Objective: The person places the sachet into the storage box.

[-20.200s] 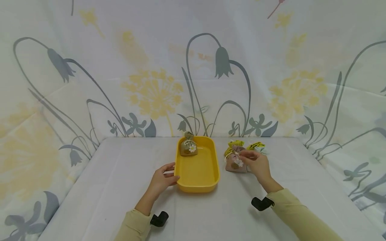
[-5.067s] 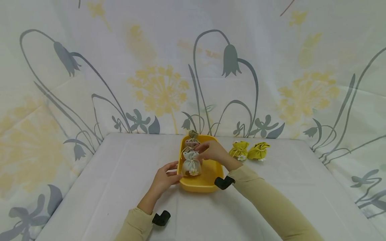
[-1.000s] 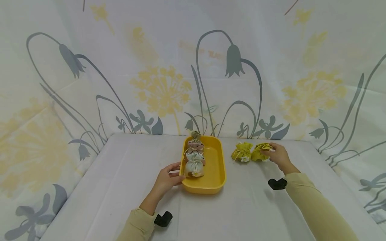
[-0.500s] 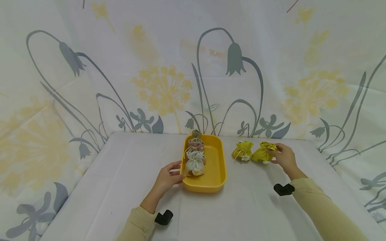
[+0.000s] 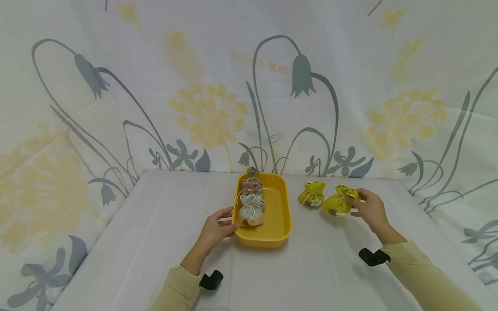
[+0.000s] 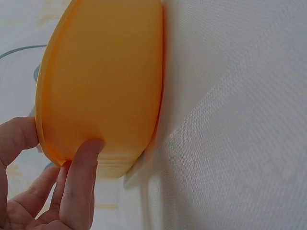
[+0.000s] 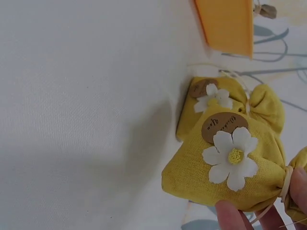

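My right hand [image 5: 372,211] pinches a yellow-green drawstring pouch [image 5: 336,204] by its tied neck. In the right wrist view this pouch [image 7: 192,177] hangs tilted above the table, showing a white cloth flower and a brown oval label. A second yellow-green pouch [image 5: 312,193] sits on the table just to its left. My left hand [image 5: 214,230] grips the near left corner of a yellow tray [image 5: 275,220]. Along the tray's left side stand a pale pouch [image 5: 249,211] in front, a pink pouch [image 5: 253,186] behind it and an olive pouch [image 5: 253,172] at the back.
A white cloth covers the table [image 5: 303,276]. Behind it rises a flower-printed curtain [image 5: 218,56]. Black wrist mounts [image 5: 211,280] show at both sleeves.
Over the last second my right hand has lifted the right-hand yellow-green pouch and drawn it slightly nearer. Earlier, the pink and pale pouches came into the tray. My left hand has stayed at the tray.
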Demonstrator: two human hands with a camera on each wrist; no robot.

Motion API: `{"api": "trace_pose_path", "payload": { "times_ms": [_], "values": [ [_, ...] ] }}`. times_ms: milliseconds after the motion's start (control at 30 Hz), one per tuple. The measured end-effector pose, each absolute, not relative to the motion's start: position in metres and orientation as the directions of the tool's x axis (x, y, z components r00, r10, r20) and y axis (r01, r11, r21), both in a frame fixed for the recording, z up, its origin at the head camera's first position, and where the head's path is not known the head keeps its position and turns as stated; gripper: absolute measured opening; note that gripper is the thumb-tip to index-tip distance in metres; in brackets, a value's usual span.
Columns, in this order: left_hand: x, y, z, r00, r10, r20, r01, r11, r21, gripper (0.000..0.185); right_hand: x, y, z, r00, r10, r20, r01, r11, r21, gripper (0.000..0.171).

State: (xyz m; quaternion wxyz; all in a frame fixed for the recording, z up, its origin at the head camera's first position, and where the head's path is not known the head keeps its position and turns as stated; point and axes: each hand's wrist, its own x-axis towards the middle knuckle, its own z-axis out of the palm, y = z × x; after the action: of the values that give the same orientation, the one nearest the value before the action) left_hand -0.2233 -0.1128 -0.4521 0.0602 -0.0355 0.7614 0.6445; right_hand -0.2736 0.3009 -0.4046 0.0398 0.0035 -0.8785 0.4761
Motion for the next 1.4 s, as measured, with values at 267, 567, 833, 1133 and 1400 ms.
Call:
{"api": "trace_pose_path", "payload": {
  "times_ms": [267, 567, 833, 1133, 1400],
  "values": [
    [-0.223, -0.112, -0.452, -0.990, 0.027, -0.138, -0.133, 0.158, 0.979, 0.056, -0.254, 0.286, -0.393, -0.995, -0.009, 0.103, -0.093, 0.513, -0.854, 0.048],
    [-0.223, -0.114, -0.453, -0.991, 0.026, -0.132, -0.127, 0.155, 0.980, 0.056, -0.235, 0.262, -0.381, -0.993, -0.031, 0.110, -0.110, 0.505, -0.856, 0.044],
    [-0.223, -0.113, -0.453, -0.989, 0.022, -0.143, -0.138, 0.167, 0.976, 0.056, -0.224, 0.244, -0.373, -0.988, -0.071, 0.135, -0.152, 0.468, -0.871, 0.039],
    [-0.222, -0.113, -0.451, -0.990, 0.024, -0.141, -0.135, 0.167, 0.977, 0.056, -0.222, 0.224, -0.373, -0.986, -0.096, 0.138, -0.166, 0.427, -0.889, 0.034],
    [-0.222, -0.112, -0.450, -0.990, 0.022, -0.140, -0.135, 0.156, 0.979, 0.056, -0.222, 0.198, -0.367, -0.982, -0.127, 0.143, -0.180, 0.364, -0.914, 0.032]
  ]
}}
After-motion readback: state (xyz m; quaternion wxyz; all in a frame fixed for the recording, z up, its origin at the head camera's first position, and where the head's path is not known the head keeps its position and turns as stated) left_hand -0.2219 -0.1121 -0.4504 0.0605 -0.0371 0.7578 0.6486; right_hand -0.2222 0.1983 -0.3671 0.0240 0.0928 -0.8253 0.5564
